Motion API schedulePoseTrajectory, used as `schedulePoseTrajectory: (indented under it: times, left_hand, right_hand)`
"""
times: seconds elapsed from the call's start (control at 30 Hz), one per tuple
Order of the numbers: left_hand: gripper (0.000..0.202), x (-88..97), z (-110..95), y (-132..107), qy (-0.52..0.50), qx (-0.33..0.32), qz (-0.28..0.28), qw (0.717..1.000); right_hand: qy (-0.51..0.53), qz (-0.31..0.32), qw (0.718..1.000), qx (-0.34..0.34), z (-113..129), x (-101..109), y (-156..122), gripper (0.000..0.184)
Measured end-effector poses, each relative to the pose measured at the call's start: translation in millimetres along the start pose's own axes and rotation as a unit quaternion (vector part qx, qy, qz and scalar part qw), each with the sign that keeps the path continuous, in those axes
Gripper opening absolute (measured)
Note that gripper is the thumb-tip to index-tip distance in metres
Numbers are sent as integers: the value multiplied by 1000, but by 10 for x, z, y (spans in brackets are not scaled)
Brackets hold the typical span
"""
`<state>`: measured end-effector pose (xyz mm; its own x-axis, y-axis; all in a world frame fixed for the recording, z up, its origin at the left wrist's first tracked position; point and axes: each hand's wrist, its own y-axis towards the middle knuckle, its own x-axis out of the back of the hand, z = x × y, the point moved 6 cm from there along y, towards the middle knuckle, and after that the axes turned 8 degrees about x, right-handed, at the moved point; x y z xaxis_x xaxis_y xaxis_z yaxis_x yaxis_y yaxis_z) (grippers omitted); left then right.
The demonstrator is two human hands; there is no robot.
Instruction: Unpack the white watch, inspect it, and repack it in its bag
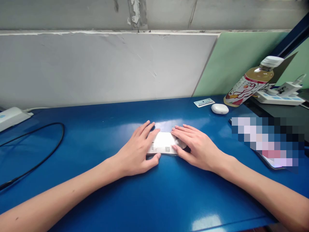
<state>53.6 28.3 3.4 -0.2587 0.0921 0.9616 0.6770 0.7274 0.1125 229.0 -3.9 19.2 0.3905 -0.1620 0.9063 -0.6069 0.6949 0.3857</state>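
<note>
A small white packet (164, 143) with a shiny surface, printing and a square code near its front edge lies flat on the blue tabletop (154, 199). Over its left end rests my left hand (138, 149), fingers stretched toward the back and thumb apart at the near edge. My right hand (199, 146) covers the right end, its fingers extended over the top and the thumb tip touching the near right part. Both hands are open, laid on the packet rather than wrapped round it. The packet's two ends are partly hidden under the fingers.
To the right are a phone (263, 145) with a blurred-out screen, a white earbud case (220, 109), a printed card (204, 102), a drink bottle (251, 83) and a power strip (280, 97). A black cable (63, 129) and a white box (13, 117) are at left. A wall panel (108, 67) stands behind.
</note>
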Motion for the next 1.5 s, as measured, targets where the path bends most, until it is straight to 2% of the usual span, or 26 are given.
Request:
schedulePoseTrajectory:
  times: [0.17, 0.37, 0.6, 0.9, 1.03, 1.17, 1.33, 1.5]
  left_hand:
    - [72, 4, -5, 2, 3, -3, -10, 1000]
    - [57, 24, -32, 3, -9, -22, -5, 1000]
    - [53, 42, -49, 3, -11, -37, -13, 999]
    - [55, 58, -56, 14, -25, -22, 2, 999]
    - [53, 62, -65, 21, -29, -16, 4, 999]
    - [54, 57, -76, 23, -14, -16, 7, 1000]
    - [54, 52, -94, 19, 1, -18, 5, 1000]
    - [53, 58, -92, 11, -7, -9, -2, 1000]
  right_hand:
    - [26, 11, 999, 19, 12, -36, 1, 37]
    - [37, 10, 998, 53, 58, -26, 12, 41]
    - [76, 29, 997, 20, 25, -49, 4, 46]
    - [44, 20, 999, 19, -2, -38, 13, 41]
    - [84, 13, 996, -5, -54, -39, 24, 39]
    - [138, 34, 989, -28, -88, -46, 23, 37]
    - [134, 54, 989, -8, -102, -69, -3, 43]
    - [126, 29, 992, 2, -175, -41, -18, 40]
